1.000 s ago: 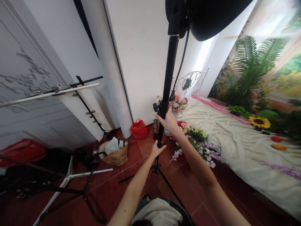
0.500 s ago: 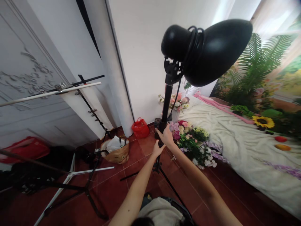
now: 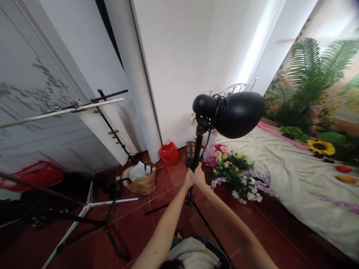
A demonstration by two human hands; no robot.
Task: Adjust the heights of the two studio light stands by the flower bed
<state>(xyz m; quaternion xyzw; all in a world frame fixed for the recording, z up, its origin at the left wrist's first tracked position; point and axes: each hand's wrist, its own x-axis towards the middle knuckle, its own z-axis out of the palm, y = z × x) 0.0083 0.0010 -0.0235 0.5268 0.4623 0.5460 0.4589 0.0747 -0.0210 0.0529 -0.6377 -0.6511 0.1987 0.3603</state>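
Basically, the black stand (image 3: pixel 198 146) is being handled, clasped by left hand (image 3: pixel 189 178) and right hand (image 3: pixel 199 176), lamp (image 3: pixel 239 114) above the grip; steady support's probably needed next.

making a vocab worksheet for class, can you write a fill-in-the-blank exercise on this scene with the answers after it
The left hand and right hand grip the stand at a spot ____ the lamp, not above it. The bag on the floor beside the woven basket is coloured ____. The large yellow flower with a dark centre is a ____.

Missing words: below; red; sunflower
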